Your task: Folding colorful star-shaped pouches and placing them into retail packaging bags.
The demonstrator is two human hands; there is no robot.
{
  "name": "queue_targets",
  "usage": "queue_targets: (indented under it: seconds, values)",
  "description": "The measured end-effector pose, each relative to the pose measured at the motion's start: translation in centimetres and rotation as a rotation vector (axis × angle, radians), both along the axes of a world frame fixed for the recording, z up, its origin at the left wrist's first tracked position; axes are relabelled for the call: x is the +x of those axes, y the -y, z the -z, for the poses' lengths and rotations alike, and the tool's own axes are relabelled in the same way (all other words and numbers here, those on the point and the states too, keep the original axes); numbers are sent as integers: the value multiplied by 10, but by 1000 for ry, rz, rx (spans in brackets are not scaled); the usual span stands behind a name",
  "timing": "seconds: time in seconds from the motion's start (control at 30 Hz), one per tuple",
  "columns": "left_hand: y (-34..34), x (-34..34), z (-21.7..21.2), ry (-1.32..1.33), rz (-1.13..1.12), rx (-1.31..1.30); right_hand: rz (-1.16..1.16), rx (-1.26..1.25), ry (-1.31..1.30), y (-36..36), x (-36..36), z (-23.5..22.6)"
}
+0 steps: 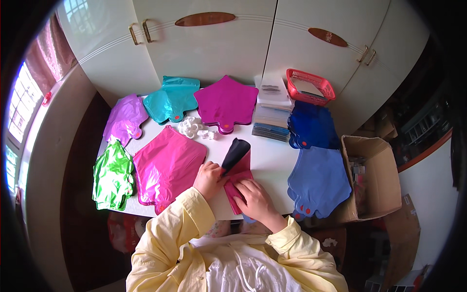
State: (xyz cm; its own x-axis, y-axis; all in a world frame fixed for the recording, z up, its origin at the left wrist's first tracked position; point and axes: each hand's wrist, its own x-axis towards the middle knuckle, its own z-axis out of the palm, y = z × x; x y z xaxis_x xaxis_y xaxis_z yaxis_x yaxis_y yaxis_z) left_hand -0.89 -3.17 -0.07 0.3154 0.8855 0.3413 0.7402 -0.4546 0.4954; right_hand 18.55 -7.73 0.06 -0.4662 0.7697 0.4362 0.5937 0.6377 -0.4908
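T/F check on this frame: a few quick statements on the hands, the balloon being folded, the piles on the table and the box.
1. Both hands rest on a dark red balloon on the table. True: left hand and right hand press on it.
2. The green balloons lie at the table's right edge. False: they lie at the left edge; blue balloons lie on the right.
3. A red basket stands at the far side, by the cupboard doors. True.
4. The cardboard box sits on the table. False: it stands beside the table, at its right.
5. The star-shaped balloon is yellow. False: it is magenta.
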Motion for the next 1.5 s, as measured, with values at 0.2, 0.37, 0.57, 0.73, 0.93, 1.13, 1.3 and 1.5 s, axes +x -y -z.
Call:
queue_targets:
  seconds: [0.2, 0.37, 0.57, 0.73, 0.93, 1.13, 1.3, 1.5]
  values:
    - [24, -7, -18, -18, -203, 127, 15, -2, 9, -1, 0, 4]
    - [64, -29, -35, -367, 363, 98, 20, 19, 25, -1, 2, 4]
    - [71, -32, -17, -399, 463, 29, 13, -20, -25, -1, 1, 4]
    - [67, -25, -14, -412, 530, 25, 9, -28, -35, -1, 1, 0]
    - [66, -19, -15, -407, 540, 13, -3, 43, 50, 0, 0, 0]
    - [62, -21, -10, -401, 509, -5, 16, 48, 77, 2, -1, 2]
    - [49, -26, -17, -509, 352, 57, 17, 50, 76, 2, -2, 1]
    - [25, -10, -8, 115, 59, -167, 14, 61, 76, 1, 0, 1]
